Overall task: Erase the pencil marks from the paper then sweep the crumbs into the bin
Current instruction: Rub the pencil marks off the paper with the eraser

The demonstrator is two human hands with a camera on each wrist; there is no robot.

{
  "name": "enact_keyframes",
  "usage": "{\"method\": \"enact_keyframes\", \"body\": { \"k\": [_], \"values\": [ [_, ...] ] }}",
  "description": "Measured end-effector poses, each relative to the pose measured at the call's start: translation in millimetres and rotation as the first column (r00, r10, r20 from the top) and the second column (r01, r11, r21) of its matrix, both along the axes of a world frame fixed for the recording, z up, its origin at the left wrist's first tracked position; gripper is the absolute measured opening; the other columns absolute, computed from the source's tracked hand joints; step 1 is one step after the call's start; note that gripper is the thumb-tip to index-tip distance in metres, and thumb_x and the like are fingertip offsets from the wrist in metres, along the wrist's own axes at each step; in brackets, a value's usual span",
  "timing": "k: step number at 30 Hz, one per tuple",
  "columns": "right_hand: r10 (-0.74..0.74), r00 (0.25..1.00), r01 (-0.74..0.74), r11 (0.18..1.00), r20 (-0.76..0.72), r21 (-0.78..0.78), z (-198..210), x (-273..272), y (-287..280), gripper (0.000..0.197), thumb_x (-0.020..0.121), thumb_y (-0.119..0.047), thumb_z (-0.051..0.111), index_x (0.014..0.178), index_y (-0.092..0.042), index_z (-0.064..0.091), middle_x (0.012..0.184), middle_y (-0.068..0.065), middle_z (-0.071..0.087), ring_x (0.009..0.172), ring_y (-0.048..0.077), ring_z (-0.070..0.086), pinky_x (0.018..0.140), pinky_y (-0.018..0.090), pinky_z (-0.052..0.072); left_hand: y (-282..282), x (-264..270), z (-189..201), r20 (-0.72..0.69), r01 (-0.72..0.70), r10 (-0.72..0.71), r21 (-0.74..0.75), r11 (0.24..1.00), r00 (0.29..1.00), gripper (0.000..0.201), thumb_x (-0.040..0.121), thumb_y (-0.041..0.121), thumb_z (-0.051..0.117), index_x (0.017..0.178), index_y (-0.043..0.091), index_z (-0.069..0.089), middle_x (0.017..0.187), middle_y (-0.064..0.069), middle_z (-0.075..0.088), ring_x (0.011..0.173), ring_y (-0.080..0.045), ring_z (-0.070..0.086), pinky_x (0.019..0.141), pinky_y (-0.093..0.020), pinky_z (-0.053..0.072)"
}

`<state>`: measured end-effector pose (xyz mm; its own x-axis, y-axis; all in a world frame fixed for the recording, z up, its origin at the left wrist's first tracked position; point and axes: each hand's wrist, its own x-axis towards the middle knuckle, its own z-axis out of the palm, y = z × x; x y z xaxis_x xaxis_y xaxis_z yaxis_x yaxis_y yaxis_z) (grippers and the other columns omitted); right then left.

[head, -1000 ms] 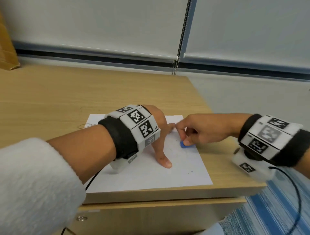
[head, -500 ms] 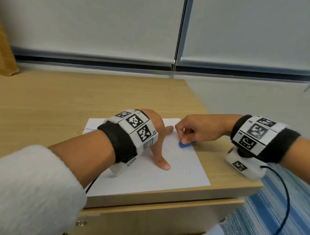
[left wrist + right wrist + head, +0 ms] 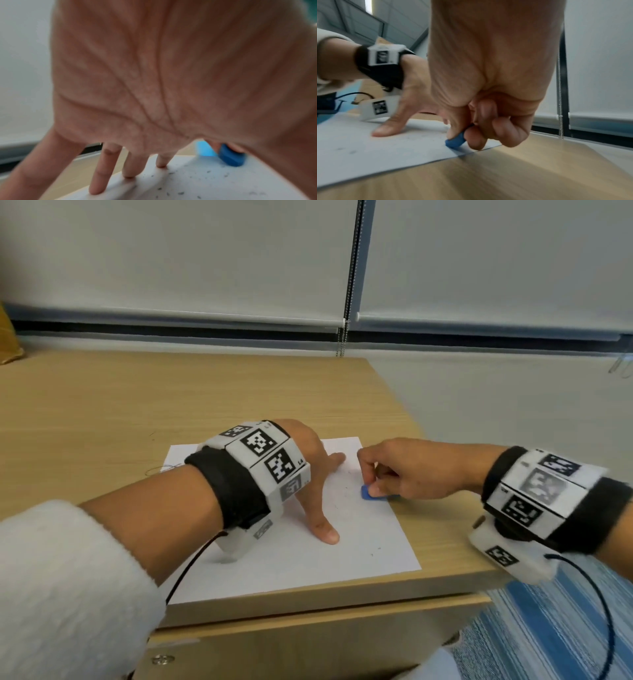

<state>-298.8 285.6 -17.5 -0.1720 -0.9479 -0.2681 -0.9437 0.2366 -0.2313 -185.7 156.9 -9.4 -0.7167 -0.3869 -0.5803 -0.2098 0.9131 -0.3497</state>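
the right hand point(image 3: 407, 470) pinches a small blue eraser point(image 3: 370, 494) against the white paper sheet point(image 3: 308, 570), which the left hand point(image 3: 308, 470) pins down with spread fingers point(image 3: 101, 174).

Soft, even light fills the room, diffused through pale roller blinds point(image 3: 479, 261) — no glare, no hard highlights. Shadows stay faint: a dim smudge under the left hand point(image 3: 308, 470) on the paper point(image 3: 301, 570). The head view is fairly sharp at centre, and its straight lines bow toward the edges. Both wrist views are soft — the near palm point(image 3: 171, 74) blurs out of focus, and the desk point(image 3: 505, 175) smears with motion.
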Motion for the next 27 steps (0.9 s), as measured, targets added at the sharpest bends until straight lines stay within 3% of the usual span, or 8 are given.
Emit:
{"method": "enact_keyframes", "body": {
  "k": [2, 5, 10, 15, 17, 21, 27],
  "values": [
    [0.017, 1.000, -0.016, 0.999, -0.017, 0.048, 1.9, 5.8, 11.3, 0.011, 0.092, -0.032, 0.059, 0.093, -0.021, 0.056, 0.062, -0.007, 0.054, 0.055, 0.006, 0.046, 0.053, 0.017, 0.037, 3.8, 0.6, 1.9, -0.007, -0.030, 0.030, 0.039, 0.999, 1.000, 0.132, 0.056, 0.087, 0.061, 0.152, 0.037, -0.014, 0.163, 0.001, 0.005, 0.142, -0.029, 0.028, 0.111, -0.047, 0.030],
    [0.009, 0.994, -0.007, 1.000, -0.110, 0.021, 5.1, 8.1, 8.8, 0.016, 0.092, -0.037, 0.058, 0.099, -0.023, 0.058, 0.067, -0.010, 0.055, 0.060, 0.004, 0.048, 0.053, 0.018, 0.033, 10.1, 0.3, 1.6, -0.029, -0.038, 0.039, 0.058, 0.998, 0.999, 0.129, 0.059, 0.087, 0.058, 0.153, 0.032, -0.011, 0.163, 0.000, 0.007, 0.142, -0.028, 0.028, 0.110, -0.046, 0.030],
    [-0.042, 0.984, 0.035, 0.998, -0.171, -0.043, 3.5, 0.7, -12.5, 0.017, 0.091, -0.034, 0.059, 0.088, -0.017, 0.059, 0.073, -0.009, 0.054, 0.074, 0.018, 0.054, 0.064, 0.028, 0.042, 10.8, 0.4, 2.5, -0.041, -0.022, 0.023, 0.041, 0.999, 0.999, 0.130, 0.058, 0.089, 0.056, 0.154, 0.031, -0.010, 0.162, 0.000, 0.012, 0.139, -0.027, 0.033, 0.107, -0.043, 0.034],
    [0.096, 0.995, -0.100, 0.985, 0.035, 0.142, 6.4, 21.9, 6.3, 0.020, 0.089, -0.032, 0.062, 0.074, -0.025, 0.052, 0.060, -0.010, 0.050, 0.057, 0.008, 0.045, 0.056, 0.020, 0.038, 6.3, 0.8, -2.3, -0.052, -0.058, 0.061, 0.060, 0.997, 0.997, 0.138, 0.050, 0.091, 0.058, 0.155, 0.023, 0.000, 0.161, -0.001, 0.017, 0.141, -0.028, 0.030, 0.110, -0.047, 0.032],
    [0.108, 0.994, -0.111, 0.981, 0.028, 0.159, 9.0, 23.3, 2.7, 0.018, 0.089, -0.035, 0.063, 0.077, -0.025, 0.055, 0.061, -0.010, 0.051, 0.058, 0.008, 0.046, 0.057, 0.020, 0.038, 7.3, 2.8, -2.8, -0.071, -0.057, 0.061, 0.064, 0.996, 0.996, 0.139, 0.048, 0.093, 0.056, 0.155, 0.022, 0.002, 0.162, -0.001, 0.013, 0.142, -0.027, 0.027, 0.110, -0.047, 0.031],
    [0.062, 0.993, -0.060, 0.998, -0.103, 0.023, 5.7, 12.2, -12.3, 0.017, 0.090, -0.033, 0.062, 0.079, -0.023, 0.052, 0.066, -0.011, 0.051, 0.062, 0.008, 0.048, 0.058, 0.023, 0.036, 7.3, 6.0, -1.8, -0.111, -0.052, 0.060, 0.070, 0.996, 0.992, 0.137, 0.047, 0.094, 0.055, 0.153, 0.022, 0.008, 0.163, 0.003, 0.009, 0.141, -0.025, 0.027, 0.106, -0.044, 0.032],
    [0.146, 0.988, -0.153, 0.973, 0.056, 0.174, 5.0, 26.2, 9.6, 0.016, 0.089, -0.036, 0.063, 0.080, -0.024, 0.056, 0.059, -0.009, 0.050, 0.054, 0.006, 0.043, 0.053, 0.017, 0.037, 9.1, 10.4, 1.6, -0.127, -0.103, 0.117, 0.108, 0.989, 0.985, 0.131, 0.054, 0.088, 0.060, 0.153, 0.018, 0.012, 0.155, -0.002, 0.026, 0.136, -0.025, 0.036, 0.103, -0.039, 0.035]
  ]
}}
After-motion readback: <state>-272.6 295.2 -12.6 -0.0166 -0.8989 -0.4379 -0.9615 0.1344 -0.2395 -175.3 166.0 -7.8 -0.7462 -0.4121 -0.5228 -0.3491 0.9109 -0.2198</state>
